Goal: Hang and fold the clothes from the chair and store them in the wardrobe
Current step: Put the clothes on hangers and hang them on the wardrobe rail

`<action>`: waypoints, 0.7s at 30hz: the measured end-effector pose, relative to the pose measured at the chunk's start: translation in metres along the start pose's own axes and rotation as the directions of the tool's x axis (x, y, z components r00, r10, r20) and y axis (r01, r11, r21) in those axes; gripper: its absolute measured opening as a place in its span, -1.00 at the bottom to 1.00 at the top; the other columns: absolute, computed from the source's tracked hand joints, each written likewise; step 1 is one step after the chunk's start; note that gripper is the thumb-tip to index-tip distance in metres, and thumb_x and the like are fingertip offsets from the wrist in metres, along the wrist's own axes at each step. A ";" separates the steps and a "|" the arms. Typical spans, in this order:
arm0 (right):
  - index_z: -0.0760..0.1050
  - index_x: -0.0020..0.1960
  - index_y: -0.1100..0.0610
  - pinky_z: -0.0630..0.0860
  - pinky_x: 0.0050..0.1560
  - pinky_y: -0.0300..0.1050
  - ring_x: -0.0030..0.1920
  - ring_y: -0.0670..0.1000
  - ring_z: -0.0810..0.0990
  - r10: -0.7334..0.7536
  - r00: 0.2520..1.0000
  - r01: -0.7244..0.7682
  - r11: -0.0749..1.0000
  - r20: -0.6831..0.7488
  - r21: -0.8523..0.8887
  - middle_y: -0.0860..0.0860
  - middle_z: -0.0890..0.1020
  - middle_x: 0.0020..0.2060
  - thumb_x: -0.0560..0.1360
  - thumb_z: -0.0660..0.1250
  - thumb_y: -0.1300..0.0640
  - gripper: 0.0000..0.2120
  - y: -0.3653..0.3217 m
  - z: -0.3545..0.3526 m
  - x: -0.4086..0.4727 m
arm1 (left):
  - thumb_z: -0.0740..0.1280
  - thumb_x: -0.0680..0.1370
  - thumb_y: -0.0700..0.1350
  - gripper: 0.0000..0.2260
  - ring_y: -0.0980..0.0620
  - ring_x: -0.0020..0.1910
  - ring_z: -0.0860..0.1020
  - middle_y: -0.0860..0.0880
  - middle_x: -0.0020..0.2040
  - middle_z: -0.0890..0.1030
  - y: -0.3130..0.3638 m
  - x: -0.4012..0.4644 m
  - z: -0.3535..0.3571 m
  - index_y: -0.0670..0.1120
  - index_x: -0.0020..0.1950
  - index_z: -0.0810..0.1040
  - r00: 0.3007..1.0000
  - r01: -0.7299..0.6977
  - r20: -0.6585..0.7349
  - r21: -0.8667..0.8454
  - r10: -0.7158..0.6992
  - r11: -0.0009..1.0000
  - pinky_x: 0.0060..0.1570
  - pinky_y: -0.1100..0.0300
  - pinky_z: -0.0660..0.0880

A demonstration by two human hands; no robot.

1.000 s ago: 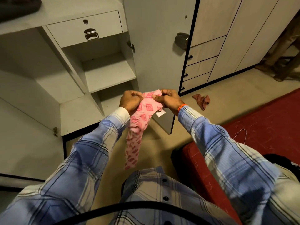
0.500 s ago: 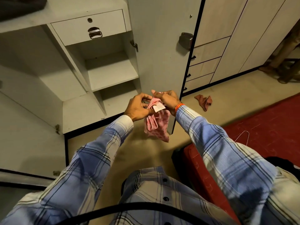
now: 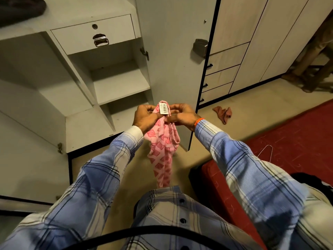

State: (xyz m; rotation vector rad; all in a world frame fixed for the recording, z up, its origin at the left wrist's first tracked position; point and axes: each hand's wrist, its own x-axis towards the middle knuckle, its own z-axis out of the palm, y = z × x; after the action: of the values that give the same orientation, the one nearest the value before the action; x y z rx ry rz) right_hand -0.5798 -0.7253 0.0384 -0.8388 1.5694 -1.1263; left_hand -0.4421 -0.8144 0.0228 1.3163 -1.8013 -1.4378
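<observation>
before the open wardrobe (image 3: pixel 115 83), both hands, left hand (image 3: pixel 145 117) and right hand (image 3: pixel 182 114), grip pink garment (image 3: pixel 163 150)

Head view, single: worn high, facing forward and down, close over hands; open wardrobe (image 3: pixel 111 83) beyond

Bedroom in home. Grey steel wardrobe (image 3: pixel 115 83) standing open, shelves and lockable drawer (image 3: pixel 93 33) inside. Beside it, built-in wood-grain cupboards (image 3: pixel 252 42) with small drawers. Red mattress (image 3: pixel 288 141) at right, wire hanger (image 3: pixel 264 151) lying on it. Rag (image 3: pixel 223 113) on beige floor (image 3: pixel 252 98).
</observation>
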 end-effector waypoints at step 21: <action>0.61 0.12 -0.07 0.46 0.07 -0.07 0.12 0.18 0.57 -0.272 0.955 0.030 0.487 -0.119 -0.873 0.08 0.66 0.06 0.45 0.31 0.02 -0.74 0.007 -0.025 0.012 | 0.55 0.38 0.01 -0.75 -0.10 0.00 0.60 -0.06 -0.02 0.67 0.008 0.000 -0.064 -0.02 0.01 0.69 0.988 -0.141 0.057 0.732 0.146 0.667 0.09 0.02 0.56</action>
State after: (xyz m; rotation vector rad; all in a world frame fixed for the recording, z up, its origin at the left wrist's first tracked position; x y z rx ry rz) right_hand -0.6068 -0.7280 0.0298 -1.5780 2.3645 -0.4626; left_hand -0.3927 -0.8442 0.0518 1.4618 -2.5525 -0.5885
